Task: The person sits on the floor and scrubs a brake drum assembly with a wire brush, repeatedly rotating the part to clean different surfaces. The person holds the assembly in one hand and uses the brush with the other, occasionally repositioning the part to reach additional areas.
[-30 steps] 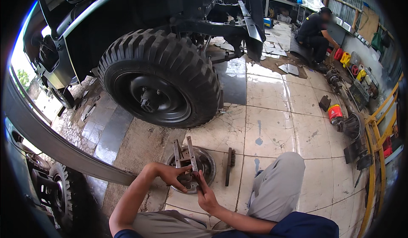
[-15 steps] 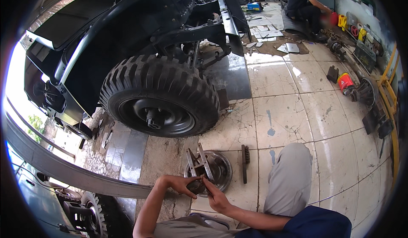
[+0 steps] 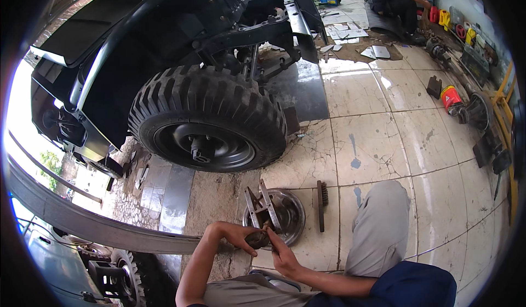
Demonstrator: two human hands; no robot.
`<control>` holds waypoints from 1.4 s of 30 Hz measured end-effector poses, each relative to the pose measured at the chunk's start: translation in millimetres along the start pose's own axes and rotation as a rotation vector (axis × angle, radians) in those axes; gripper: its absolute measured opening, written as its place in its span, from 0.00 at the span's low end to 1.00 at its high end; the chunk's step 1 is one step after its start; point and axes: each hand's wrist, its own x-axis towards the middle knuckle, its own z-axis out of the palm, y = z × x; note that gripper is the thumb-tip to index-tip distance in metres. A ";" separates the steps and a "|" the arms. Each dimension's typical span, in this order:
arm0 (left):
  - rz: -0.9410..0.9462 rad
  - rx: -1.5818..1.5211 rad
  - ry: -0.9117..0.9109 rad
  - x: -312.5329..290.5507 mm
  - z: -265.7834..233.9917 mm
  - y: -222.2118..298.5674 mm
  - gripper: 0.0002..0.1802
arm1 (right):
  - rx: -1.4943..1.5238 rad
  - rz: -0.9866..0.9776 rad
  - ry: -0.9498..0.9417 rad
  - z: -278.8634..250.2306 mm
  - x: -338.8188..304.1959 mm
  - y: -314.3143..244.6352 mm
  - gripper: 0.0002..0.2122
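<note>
Two bare hands work close together near the middle of the scene: the left hand [image 3: 236,234] grips a dark rounded piece [image 3: 256,240], thumb and fingers around it, while the right hand [image 3: 285,260] has its fingers drawn in at that piece's right side; what they pinch, if anything, I cannot tell. Just beyond the fingers, a two-armed metal bracket [image 3: 269,204] points away over a round metal dish [image 3: 297,219]; whether it joins the dark piece is unclear. The step in hand looks like close finger work on that piece, and the next move seems to call for a steady left hold and a fine right-hand touch. Right of the dish, a brush [image 3: 321,211] lies well apart from both hands. Farther off stands a big black wheel [image 3: 211,115]; at far right, a person [image 3: 402,11] sits low.
</note>
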 end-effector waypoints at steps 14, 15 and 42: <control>0.021 -0.006 0.072 -0.7 9.2 -2.2 0.55 | -0.058 -0.012 -0.060 -9.4 9.9 -31.3 0.31; 0.006 -0.013 0.047 -1.4 5.6 1.2 0.55 | -0.035 0.051 -0.049 -11.0 10.4 -23.4 0.31; 0.089 -0.072 0.111 5.5 16.7 -7.5 0.50 | 0.126 0.006 -0.176 -25.2 24.8 -54.5 0.26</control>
